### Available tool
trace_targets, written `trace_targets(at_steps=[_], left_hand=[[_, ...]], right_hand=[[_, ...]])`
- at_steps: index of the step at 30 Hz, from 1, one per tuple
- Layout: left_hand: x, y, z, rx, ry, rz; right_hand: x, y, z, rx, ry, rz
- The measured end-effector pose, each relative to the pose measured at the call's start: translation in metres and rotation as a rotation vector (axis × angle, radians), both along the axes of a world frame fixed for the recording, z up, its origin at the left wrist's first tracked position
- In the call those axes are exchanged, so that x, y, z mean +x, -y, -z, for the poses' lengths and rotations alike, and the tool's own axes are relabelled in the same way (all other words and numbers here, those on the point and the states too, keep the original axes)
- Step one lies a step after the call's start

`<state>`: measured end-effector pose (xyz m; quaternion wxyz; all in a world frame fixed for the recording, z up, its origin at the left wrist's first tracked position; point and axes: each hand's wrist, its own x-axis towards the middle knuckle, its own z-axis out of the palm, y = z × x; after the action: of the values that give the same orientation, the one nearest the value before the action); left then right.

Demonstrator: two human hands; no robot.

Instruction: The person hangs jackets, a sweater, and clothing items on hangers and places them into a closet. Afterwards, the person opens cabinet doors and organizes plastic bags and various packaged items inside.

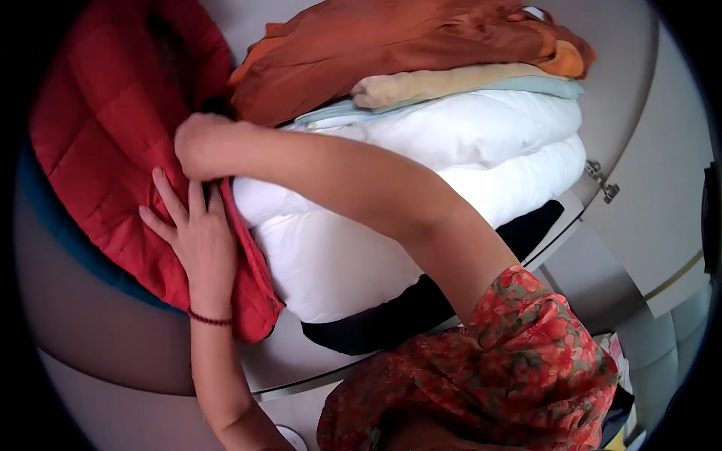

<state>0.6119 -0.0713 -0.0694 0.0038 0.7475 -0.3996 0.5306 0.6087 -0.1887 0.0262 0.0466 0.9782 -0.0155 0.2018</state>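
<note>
A red quilted jacket is bunched on the left side of a shelf. My left hand, with a dark red beaded bracelet at the wrist, lies on the jacket with its fingers spread. Crossing in front of the stack, my right arm reaches left. My right hand is curled at the jacket's inner edge, just above the left fingertips; its own fingertips are hidden. Beside the jacket lies a thick folded white quilt, partly covered by my right forearm.
On the quilt lie a pale blue cloth, a beige folded cloth and rust-orange clothing. Black fabric lies under the quilt. Teal fabric edges the jacket. A cabinet door with a metal hinge stands open at right.
</note>
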Motion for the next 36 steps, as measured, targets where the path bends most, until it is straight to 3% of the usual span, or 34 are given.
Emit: trace_targets(at_steps=[3, 6, 8, 9, 12, 16, 18, 20, 22, 23, 24, 27, 30, 34, 36], left_hand=[[-0.007, 0.001, 0.007, 0.064, 0.060, 0.029], [-0.002, -0.015, -0.005, 0.147, 0.001, 0.027], [0.019, -0.028, -0.017, 0.175, 0.006, -0.114], [0.063, 0.007, 0.019, 0.155, -0.058, -0.110], [0.096, 0.030, 0.034, 0.171, -0.137, -0.030], [0.073, 0.025, 0.029, 0.244, -0.246, -0.160], [0.048, 0.038, 0.008, 0.293, -0.452, -0.206], [0.022, 0.035, -0.007, 0.321, -0.478, -0.113], [-0.003, 0.030, -0.022, 0.203, -0.471, -0.135], [-0.011, 0.038, -0.015, 0.038, -0.164, 0.020], [-0.016, 0.046, -0.019, 0.053, -0.162, 0.060], [-0.030, 0.070, -0.028, 0.055, -0.297, 0.456], [-0.039, 0.084, -0.022, 0.125, -0.354, 0.652], [-0.052, 0.084, -0.024, 0.162, -0.395, 0.695], [-0.054, 0.089, -0.020, 0.152, -0.364, 0.698]], right_hand=[[-0.011, 0.010, 0.012, -0.096, -0.137, -0.056], [-0.033, 0.000, 0.009, 0.148, -0.165, -0.065], [-0.044, -0.014, 0.008, 0.048, -0.159, -0.149], [-0.021, 0.009, 0.043, 0.076, -0.152, -0.128], [-0.010, 0.004, 0.063, 0.197, -0.118, -0.168], [-0.055, 0.005, 0.076, 0.129, -0.099, -0.313], [-0.072, 0.025, 0.082, 0.174, -0.048, -0.335], [-0.081, 0.025, 0.093, 0.229, -0.030, -0.335], [-0.099, 0.008, 0.089, 0.266, -0.037, -0.297], [-0.118, 0.009, 0.084, 0.303, -0.058, -0.221], [-0.128, 0.014, 0.089, 0.315, -0.049, -0.181], [-0.167, 0.024, 0.112, 0.364, 0.320, -0.289], [-0.209, 0.017, 0.139, 0.568, 0.301, -0.069], [-0.253, -0.005, 0.185, 0.615, 0.387, -0.028], [-0.273, -0.019, 0.201, 0.800, 0.411, 0.104]])
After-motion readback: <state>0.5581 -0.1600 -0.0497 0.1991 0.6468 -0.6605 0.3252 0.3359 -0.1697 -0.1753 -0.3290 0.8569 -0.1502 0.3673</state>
